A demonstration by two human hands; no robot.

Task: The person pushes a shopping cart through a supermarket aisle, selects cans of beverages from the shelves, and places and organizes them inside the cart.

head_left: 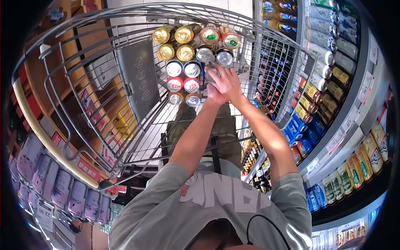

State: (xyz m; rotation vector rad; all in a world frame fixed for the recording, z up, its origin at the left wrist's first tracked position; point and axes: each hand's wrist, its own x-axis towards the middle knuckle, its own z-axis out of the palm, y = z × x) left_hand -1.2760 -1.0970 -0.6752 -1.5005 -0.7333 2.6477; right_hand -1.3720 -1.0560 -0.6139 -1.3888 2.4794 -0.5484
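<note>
In the wire shopping cart, cans stand upright in rows: gold-topped cans [184, 34], red-rimmed cans with green tabs [209, 36], dark cans with silver tops [224, 57], silver-topped cans [192, 69] and red-rimmed ones [191, 85]. My right hand [228, 83] lies over my left hand, its fingers stretched across the edge of a silver-topped can [211, 75] at the near end of the right-hand group. My left hand [216, 95] is just below that can, its fingers mostly hidden, so its grip cannot be made out.
The cart's rim [175, 7] curves around the cans, with a grey panel [139, 77] on the left. Shelves of cans [321, 52] run close along the right side. A wooden display [66, 96] and purple packs [62, 187] stand at the left.
</note>
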